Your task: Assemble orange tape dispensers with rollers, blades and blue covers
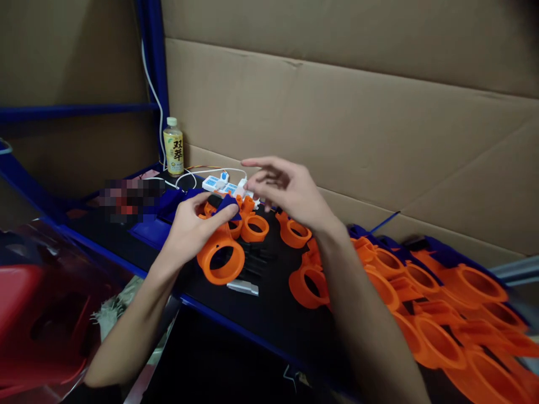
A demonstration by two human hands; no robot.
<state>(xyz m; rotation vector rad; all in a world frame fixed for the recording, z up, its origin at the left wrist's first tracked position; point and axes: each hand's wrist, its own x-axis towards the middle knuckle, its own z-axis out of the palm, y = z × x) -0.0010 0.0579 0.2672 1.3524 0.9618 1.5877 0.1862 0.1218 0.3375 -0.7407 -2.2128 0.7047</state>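
Clearly, in the head view, the left hand [189,227] has its thumb and fingers closed about the upper end of an orange ring-shaped plastic part [206,264], pinching it where a black piece [215,200] and some dark blue material [228,204] show. That part is near the middle of the black tabletop [269,303], its wide ring hanging below the palm and tilted toward the camera; whether it touches the surface, I cannot tell. The right hand [290,188] is raised beside it, holding nothing — its fingers spread loosely, the index finger pointing left. Behind the hands lies a white power strip [211,183] with plugs and white cables [231,169], and farther left a yellow-labelled drink bottle [174,148] stands upright near the cardboard wall [337,112]. Just below the held ring lies a silver blade [243,288], near some dark strips [257,259] too blurred to name. More orange ring parts [484,365] crowd the right side of the tabletop, some beside dark blue material — several partly hidden by the right forearm [362,292]. At lower left is a red plastic seat [25,314].
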